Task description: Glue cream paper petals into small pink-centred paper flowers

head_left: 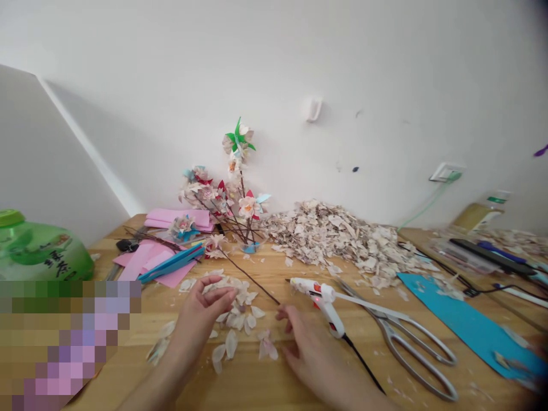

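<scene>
Bare twig (pixel 250 278) lies on the 10-to-4 o'clock axis, its lower tip just off the right hand (pixel 303 342), nearer than the left hand (pixel 205 308). Right hand loosely open, nothing held. Left hand half-curled over loose pale petals (pixel 237 319); any hold unclear. Hot glue gun (pixel 319 299) at 1 o'clock from right hand, steel shears (pixel 398 342) at 3 o'clock beyond.

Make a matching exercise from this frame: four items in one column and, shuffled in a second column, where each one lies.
Items:
1. hot glue gun
2. steel scissors
3. heap of pale petals
4. blue paper strip

Places:
A. at the foot of the wall
B. beside the right hand
C. furthest right on the wooden table
D. between the glue gun and the blue strip

Pairs: 1-B, 2-D, 3-A, 4-C
</scene>
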`<state>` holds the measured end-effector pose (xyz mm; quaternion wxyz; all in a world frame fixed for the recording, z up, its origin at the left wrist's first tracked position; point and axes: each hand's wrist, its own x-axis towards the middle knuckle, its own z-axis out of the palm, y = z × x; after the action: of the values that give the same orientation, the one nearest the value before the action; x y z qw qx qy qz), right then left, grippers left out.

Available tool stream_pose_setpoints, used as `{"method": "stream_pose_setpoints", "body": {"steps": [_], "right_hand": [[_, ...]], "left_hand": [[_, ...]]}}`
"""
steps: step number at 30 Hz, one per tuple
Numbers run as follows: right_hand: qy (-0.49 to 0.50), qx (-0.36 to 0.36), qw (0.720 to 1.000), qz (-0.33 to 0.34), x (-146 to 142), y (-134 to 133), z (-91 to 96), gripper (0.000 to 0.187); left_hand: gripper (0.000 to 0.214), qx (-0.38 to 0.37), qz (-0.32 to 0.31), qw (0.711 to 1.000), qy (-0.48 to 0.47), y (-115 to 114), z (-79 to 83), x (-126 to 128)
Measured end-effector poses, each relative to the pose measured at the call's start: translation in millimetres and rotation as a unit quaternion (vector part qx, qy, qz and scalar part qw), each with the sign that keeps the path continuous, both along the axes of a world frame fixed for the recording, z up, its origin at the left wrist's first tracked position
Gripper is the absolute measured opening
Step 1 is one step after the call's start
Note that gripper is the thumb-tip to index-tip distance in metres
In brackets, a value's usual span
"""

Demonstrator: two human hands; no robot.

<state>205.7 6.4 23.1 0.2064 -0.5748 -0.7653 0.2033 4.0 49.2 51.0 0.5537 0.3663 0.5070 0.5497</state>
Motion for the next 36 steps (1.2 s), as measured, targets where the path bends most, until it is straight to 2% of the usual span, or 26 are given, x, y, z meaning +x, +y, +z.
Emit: {"method": "stream_pose_setpoints", "body": {"steps": [6,8,10,12,14,16,24,27,31,34,36], "right_hand": [[0.069,-0.008,0.994,0.082,-13,12,-4.7,0.045],[0.087,-0.007,0.993,0.082,-15,17,-8.3,0.040],[0.152,-0.032,0.986,0.060,-15,22,-12.7,0.034],[0.269,-0.081,0.959,0.027,-16,26,-16.7,0.031],[0.380,-0.126,0.916,0.010,-17,28,-18.9,0.033],[0.436,-0.143,0.888,0.007,-18,27,-18.8,0.034],[0.466,-0.190,0.864,0.022,-15,16,-16.8,0.036],[0.469,-0.198,0.860,0.028,-12,16,-17.0,0.035],[0.454,-0.203,0.867,0.025,-11,15,-8.3,0.033],[0.411,-0.189,0.891,0.041,-9,12,0.2,0.031],[0.365,-0.172,0.913,0.056,-7,9,3.0,0.029]], "left_hand": [[0.056,-0.016,-0.007,1.000,-0.021,0,-19.2,-1],[0.057,-0.020,-0.006,0.999,-0.029,-1,-23.2,-2],[0.058,-0.024,-0.006,0.999,-0.037,-1,-24.9,-4],[0.058,-0.027,-0.007,0.999,-0.044,-2,-24.7,-5],[0.059,-0.032,-0.008,0.998,-0.049,-4,-23.6,-7],[0.060,-0.039,-0.012,0.998,-0.050,-5,-22.4,-7],[0.061,-0.057,-0.044,0.996,-0.060,-9,-23.9,-7],[0.056,-0.055,-0.072,0.994,-0.055,-9,-26.9,-8],[0.052,-0.033,-0.119,0.992,-0.027,-12,-29.7,-8],[0.047,0.009,-0.153,0.988,0.031,-19,-25.7,-8],[0.040,0.056,-0.168,0.978,0.107,-24,-19.9,-8]]}}
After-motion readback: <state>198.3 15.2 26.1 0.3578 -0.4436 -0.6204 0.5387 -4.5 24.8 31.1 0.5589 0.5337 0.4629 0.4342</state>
